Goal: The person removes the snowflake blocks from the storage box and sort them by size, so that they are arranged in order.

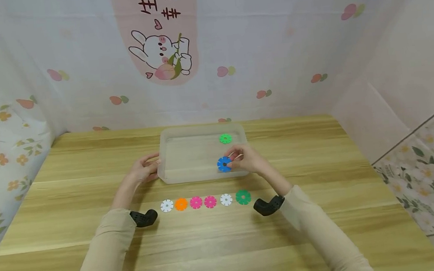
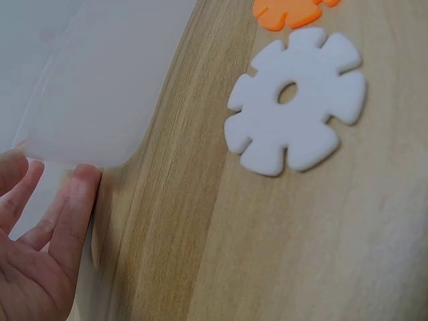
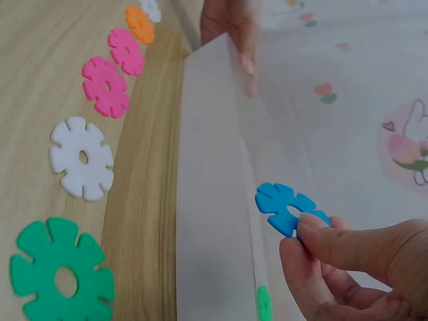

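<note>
Between thumb and fingers, my right hand [image 1: 243, 159] pinches a blue notched plastic disc [image 1: 223, 164] with a central hole. The disc is over the front right part of a translucent plastic tray [image 1: 193, 177]. A light green notched disc [image 1: 225, 138] lies inside the tray, toward its back right. My left hand [image 1: 145, 167] holds the tray's left end, the thumb at the rim and the other fingers against the outside. In the right wrist view, the blue disc [image 3: 284, 206] tilts above the tray's front wall [image 3: 214, 187].
In front of the tray runs a row of notched discs: white [image 1: 166, 205], orange [image 1: 181, 204], two pink [image 1: 196, 202], another white [image 1: 226, 199] and dark green [image 1: 243, 197]. Black devices [image 1: 144, 218] sit at both wrists. A printed curtain [image 1: 256, 54] hangs behind the wooden table [image 1: 211, 252].
</note>
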Motion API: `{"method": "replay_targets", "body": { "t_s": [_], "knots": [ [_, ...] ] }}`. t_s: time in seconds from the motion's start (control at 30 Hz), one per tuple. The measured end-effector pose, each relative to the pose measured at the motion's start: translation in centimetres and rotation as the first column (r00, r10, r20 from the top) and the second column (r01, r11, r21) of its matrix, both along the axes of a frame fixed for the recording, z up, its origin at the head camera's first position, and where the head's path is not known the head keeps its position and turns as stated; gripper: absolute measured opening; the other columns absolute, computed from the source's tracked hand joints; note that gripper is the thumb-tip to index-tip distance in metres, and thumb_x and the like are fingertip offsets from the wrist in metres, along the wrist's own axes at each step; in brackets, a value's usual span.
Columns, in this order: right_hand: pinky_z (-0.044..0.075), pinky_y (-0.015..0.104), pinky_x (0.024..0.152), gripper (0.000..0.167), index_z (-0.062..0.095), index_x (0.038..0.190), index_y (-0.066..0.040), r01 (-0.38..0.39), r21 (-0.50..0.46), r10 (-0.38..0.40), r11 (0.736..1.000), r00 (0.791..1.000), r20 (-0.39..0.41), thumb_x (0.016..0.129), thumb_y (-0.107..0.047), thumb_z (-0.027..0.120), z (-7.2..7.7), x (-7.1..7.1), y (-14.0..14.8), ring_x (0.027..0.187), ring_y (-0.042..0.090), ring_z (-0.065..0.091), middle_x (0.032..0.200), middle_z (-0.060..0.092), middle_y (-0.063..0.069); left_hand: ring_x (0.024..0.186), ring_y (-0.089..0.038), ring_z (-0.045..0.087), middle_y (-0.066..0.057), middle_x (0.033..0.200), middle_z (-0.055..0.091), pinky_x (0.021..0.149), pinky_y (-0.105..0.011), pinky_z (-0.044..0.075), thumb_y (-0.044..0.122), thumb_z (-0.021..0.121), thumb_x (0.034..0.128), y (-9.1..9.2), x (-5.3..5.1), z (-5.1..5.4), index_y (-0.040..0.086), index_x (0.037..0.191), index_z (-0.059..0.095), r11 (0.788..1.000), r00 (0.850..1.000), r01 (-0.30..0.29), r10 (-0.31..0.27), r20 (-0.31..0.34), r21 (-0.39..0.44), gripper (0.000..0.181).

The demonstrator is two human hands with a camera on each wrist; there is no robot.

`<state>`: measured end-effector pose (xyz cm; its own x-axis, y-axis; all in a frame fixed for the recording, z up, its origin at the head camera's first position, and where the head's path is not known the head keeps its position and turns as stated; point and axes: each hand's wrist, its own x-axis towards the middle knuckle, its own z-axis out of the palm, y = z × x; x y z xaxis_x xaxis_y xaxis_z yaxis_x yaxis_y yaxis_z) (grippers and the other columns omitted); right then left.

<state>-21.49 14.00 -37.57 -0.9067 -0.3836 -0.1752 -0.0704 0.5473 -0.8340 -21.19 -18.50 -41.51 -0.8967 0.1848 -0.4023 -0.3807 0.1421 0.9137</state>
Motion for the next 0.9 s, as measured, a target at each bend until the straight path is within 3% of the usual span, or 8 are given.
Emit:
{"method": "replay_targets", "body": {
  "t_s": [0.13,0.27,0.6,0.7,0.9],
  "knots": [
    [0.053,0.030,0.074,0.027,0.060,0.109,0.006,-0.031,-0.055,0.035,0.998,0.997,0.067,0.082,0.002,0.062,0.4,1.0,1.8,0.075,0.012,0.058,0.089,0.057,0.009,0.079,0.005,0.055,-0.027,0.144,0.028,0.069,-0.013,0.050,0.018,0.045,0.0961,-0.3,0.1,0.0,0.006,0.146,0.019,1.000,1.000,-0.011,0.011,0.000,0.022,0.058],
    [0.052,0.031,0.075,0.028,0.060,0.111,0.006,-0.073,-0.041,0.077,0.997,0.992,0.105,0.083,0.000,0.062,0.3,1.9,4.1,0.079,0.013,0.057,0.092,0.059,0.009,0.079,0.005,0.056,-0.026,0.144,0.027,0.069,-0.013,0.050,0.018,0.045,0.0959,-0.4,0.1,0.1,0.006,0.146,0.019,0.999,1.000,-0.013,0.013,0.002,0.031,0.058],
    [0.055,0.030,0.072,0.028,0.059,0.105,0.014,-0.080,0.025,0.070,0.996,0.957,0.283,0.084,-0.004,0.064,-2.2,2.7,8.5,0.073,0.008,0.062,0.086,0.068,0.007,0.076,0.005,0.058,-0.019,0.132,0.040,0.068,-0.014,0.051,0.017,0.047,0.0952,-0.3,-0.2,-0.1,0.006,0.146,0.019,0.999,1.000,-0.020,0.019,0.005,0.037,0.059],
    [0.055,0.026,0.070,0.028,0.060,0.104,0.013,-0.086,0.023,0.076,0.996,0.952,0.297,0.083,-0.004,0.064,-2.9,2.6,9.0,0.072,0.007,0.061,0.084,0.069,0.006,0.077,0.005,0.057,-0.022,0.137,0.037,0.068,-0.013,0.051,0.018,0.046,0.0954,-0.3,-0.2,-0.1,0.006,0.146,0.019,0.999,1.000,-0.022,0.022,0.009,0.034,0.058],
    [0.050,0.021,0.070,0.024,0.063,0.099,0.010,-0.095,0.062,0.076,0.994,0.964,0.257,0.082,-0.006,0.066,-3.6,2.8,9.2,0.074,0.008,0.060,0.083,0.068,0.004,0.077,0.005,0.056,-0.025,0.144,0.028,0.069,-0.013,0.050,0.017,0.045,0.0961,0.0,-0.2,-0.1,0.008,0.146,0.019,0.999,1.000,-0.019,0.018,0.021,0.032,0.057]
  ]
}}
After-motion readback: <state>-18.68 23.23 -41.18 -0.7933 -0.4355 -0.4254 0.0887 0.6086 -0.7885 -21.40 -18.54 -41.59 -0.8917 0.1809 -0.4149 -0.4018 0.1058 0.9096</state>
